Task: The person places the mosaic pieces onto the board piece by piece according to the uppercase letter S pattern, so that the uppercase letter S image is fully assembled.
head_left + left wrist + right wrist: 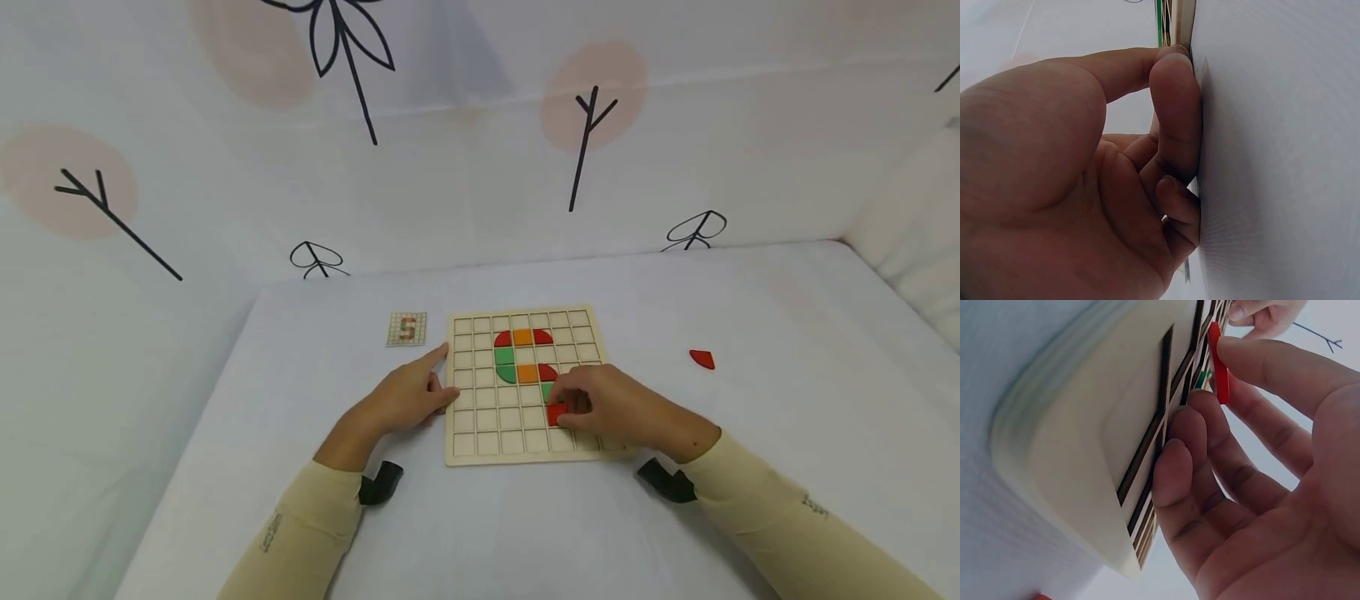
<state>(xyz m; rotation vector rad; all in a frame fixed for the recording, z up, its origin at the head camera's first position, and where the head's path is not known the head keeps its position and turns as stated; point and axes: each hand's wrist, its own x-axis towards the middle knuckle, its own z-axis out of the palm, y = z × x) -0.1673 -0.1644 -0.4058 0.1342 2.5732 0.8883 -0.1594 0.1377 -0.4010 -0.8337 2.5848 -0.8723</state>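
A square wooden grid board point(487, 421) lies on the table. Between thumb and index finger my right hand point(611, 404) pinches a red tile point(557, 414) at a cell in the lower right of the board. In the right wrist view that red tile point(1220, 369) stands tilted on edge. Thumb and outstretched index finger of my left hand point(401, 396) touch the board's left edge, spread apart. Set in the cells are red quarter-round pieces point(502, 339), orange squares point(522, 337), a green square point(505, 356) and a green quarter-round piece point(507, 373); another green piece point(548, 392) is partly hidden by my right fingers.
A small card point(407, 329) with an S-shaped coloured pattern on a grid lies beyond my left hand. One loose red quarter-round piece point(702, 358) lies right of the board. A white cloth point(465, 183) with printed plants hangs behind the table.
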